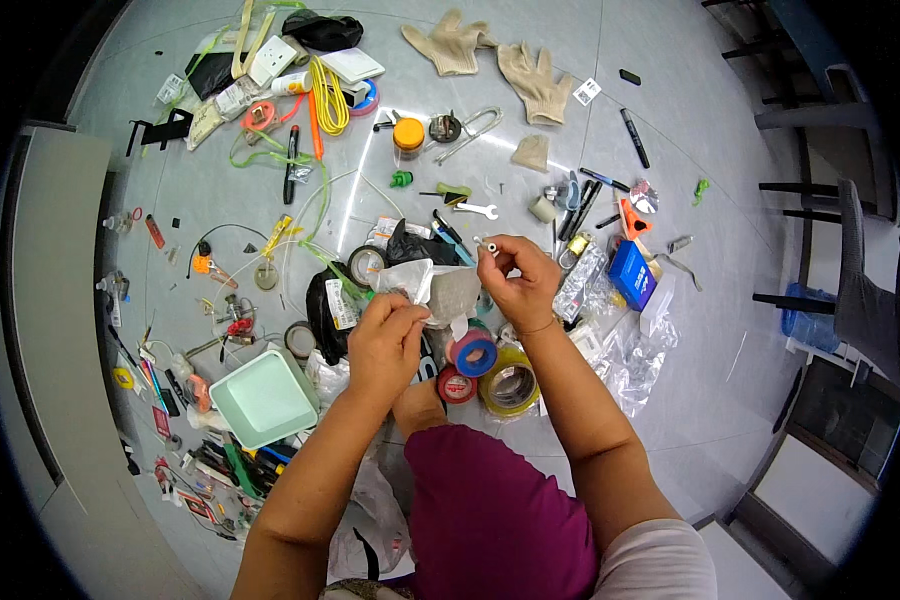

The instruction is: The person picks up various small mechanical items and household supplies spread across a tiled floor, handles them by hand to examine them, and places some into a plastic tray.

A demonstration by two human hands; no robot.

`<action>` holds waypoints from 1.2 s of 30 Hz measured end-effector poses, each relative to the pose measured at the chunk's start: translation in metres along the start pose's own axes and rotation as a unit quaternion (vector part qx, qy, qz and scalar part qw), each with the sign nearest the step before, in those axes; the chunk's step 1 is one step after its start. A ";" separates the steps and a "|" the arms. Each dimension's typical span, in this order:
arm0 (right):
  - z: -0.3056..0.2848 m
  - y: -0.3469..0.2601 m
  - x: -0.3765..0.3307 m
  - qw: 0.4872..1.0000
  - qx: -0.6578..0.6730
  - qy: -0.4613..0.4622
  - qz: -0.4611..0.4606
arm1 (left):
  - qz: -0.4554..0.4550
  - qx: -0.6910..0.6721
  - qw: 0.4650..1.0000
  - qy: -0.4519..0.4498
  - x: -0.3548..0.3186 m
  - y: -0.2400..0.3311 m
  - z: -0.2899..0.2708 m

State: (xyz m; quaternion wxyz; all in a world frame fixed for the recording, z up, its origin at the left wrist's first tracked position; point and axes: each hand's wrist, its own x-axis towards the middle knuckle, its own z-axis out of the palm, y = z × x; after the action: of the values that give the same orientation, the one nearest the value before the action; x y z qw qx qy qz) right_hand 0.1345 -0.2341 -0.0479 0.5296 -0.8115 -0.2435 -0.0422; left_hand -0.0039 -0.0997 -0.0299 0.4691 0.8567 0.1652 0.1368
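- Pinches the white plastic packet (408, 278) with the left hand (383, 342), just left of the frame's centre, fingertips closed at its lower edge.
- Grips a small whitish piece (491, 248) between thumb and forefinger of the right hand (522, 287), just right of centre; too small to identify.
- Holds both hands apart, with a grey translucent pouch (454, 297) in view between them.
- Has a blue-and-pink tape roll (459, 347), a red tape roll (457, 397) and a yellowish tape roll (489, 388) just below, near the frame's centre.
- Has a pale green tray (262, 398) at lower left, a blue box (630, 273) right of centre.
- Has beige gloves (536, 85) at upper centre, a yellow cord (319, 92) at upper left, all on the grey floor (715, 330).
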 end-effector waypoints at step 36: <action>-0.005 0.041 0.002 0.740 0.461 0.106 0.479 | 0.006 -0.007 1.000 0.004 0.002 -0.004 0.004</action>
State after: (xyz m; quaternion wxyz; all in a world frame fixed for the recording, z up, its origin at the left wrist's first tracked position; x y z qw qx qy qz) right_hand 0.1554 -0.2506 -0.0791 0.8117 -0.4685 0.2449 0.2485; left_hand -0.0010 -0.1003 -0.0350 0.4738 0.8536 0.1611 0.1444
